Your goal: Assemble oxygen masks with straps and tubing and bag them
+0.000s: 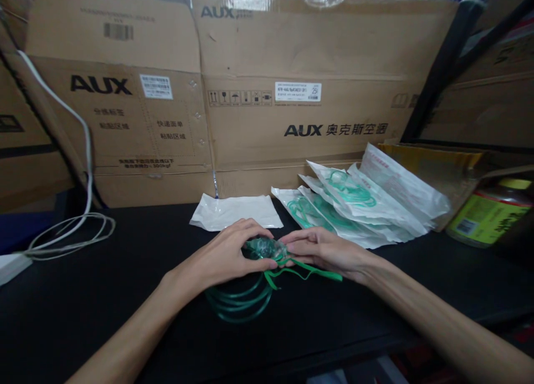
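A green translucent oxygen mask is held between my two hands over the black tabletop. My left hand wraps round its left side, thumb below and fingers above. The fingers of my right hand pinch its right end. A green strap hangs from the mask and runs below my right fingers. Coiled green tubing lies under my left hand, on or just above the table. Behind my hands lies a flat white pouch.
Several white pouches with coiled green tubing are piled at the back right. A yellow-labelled jar stands beside an opened carton. White cable loops at the left. Cardboard sheets wall off the back of the black table.
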`<state>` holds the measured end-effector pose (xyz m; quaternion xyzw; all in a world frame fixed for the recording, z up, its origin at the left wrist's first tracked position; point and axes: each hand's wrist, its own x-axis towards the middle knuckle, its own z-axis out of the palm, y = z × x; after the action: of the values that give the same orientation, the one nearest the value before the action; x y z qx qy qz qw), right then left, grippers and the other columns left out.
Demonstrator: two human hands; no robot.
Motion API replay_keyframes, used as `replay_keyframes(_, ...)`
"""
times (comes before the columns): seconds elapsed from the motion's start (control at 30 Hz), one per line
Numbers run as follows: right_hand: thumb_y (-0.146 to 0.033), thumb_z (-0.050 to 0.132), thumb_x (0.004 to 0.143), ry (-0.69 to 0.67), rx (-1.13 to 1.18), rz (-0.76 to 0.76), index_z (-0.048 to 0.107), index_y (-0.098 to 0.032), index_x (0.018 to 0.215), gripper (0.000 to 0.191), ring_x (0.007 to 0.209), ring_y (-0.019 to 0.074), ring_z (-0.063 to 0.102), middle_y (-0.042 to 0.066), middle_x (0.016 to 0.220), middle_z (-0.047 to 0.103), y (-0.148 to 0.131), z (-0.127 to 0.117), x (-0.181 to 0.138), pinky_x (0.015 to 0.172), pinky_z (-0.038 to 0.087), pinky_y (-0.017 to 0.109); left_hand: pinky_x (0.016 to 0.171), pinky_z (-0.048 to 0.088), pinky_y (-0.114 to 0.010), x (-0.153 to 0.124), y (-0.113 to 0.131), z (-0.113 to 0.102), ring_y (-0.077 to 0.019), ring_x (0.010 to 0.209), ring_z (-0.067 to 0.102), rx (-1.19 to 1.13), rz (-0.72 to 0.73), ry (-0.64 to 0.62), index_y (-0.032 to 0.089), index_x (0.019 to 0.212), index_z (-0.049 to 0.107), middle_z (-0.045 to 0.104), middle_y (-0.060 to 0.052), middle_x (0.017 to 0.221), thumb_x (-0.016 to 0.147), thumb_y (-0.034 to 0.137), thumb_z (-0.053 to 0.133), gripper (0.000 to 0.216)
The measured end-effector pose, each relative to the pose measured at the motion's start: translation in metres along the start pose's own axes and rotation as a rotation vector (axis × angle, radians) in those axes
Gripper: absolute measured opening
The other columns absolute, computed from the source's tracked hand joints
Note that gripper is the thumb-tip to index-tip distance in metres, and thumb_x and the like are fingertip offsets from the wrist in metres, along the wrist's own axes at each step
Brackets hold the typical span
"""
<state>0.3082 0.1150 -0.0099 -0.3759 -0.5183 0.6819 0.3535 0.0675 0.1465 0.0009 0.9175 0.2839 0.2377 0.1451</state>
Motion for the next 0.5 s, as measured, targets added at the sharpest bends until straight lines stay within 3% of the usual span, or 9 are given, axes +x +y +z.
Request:
replay_keyframes(0.13, -0.034, 0.087, 0.071, 0.067, -0.103, -0.062, 0.073, -0.011, 0.091, 0.033, 0.073, 0.0124, 0.07, 0.005, 0.078, 0.074, 0.005, 0.003, 0.002, 0.075, 0.054, 0.024, 0.088, 0.048, -0.034, -0.001, 0.0, 0.002, -0.0214, 0.099, 0.062, -0.038, -0.024, -0.007, 0.026, 0.114, 0.065, 0.066, -0.003, 0.11, 0.082, 0.05, 0.075, 0.041)
replay_keyframes(0.27, -0.037, 0.084, 0.072, 0.095, -0.217, -0.144, 0.072, -0.012, 0.086, 0.031, 0.068, 0.0141, 0.066, 0.004, 0.072, 0.071, 0.003, 0.006, 0.003, 0.067, 0.05, 0.027, 0.081, 0.05, -0.03, -0.002, -0.001, 0.003, -0.0199, 0.094, 0.064, -0.069, -0.038, -0.019, 0.026, 0.115, 0.064, 0.068, -0.002, 0.11, 0.081, 0.049, 0.076, 0.043)
replay_keyframes(0.4, -0.036, 0.08, 0.076, 0.228, -0.392, -0.303, 0.071, -0.014, 0.08, 0.024, 0.071, 0.0149, 0.065, 0.004, 0.074, 0.071, -0.009, 0.005, 0.002, 0.068, 0.049, 0.028, 0.09, 0.049, -0.032, -0.003, -0.002, 0.002, -0.0213, 0.102, 0.064, -0.071, -0.022, -0.016, 0.027, 0.118, 0.065, 0.069, -0.002, 0.114, 0.081, 0.046, 0.077, 0.043)
replay_keyframes(0.5, -0.034, 0.074, 0.082, 0.226, -0.524, -0.397, 0.07, -0.016, 0.083, 0.019, 0.073, 0.0167, 0.067, 0.004, 0.076, 0.072, -0.016, 0.004, 0.0, 0.073, 0.052, 0.031, 0.096, 0.047, -0.034, -0.004, -0.002, 0.002, -0.0219, 0.106, 0.064, -0.059, -0.001, -0.007, 0.029, 0.12, 0.065, 0.069, -0.002, 0.116, 0.082, 0.045, 0.075, 0.042)
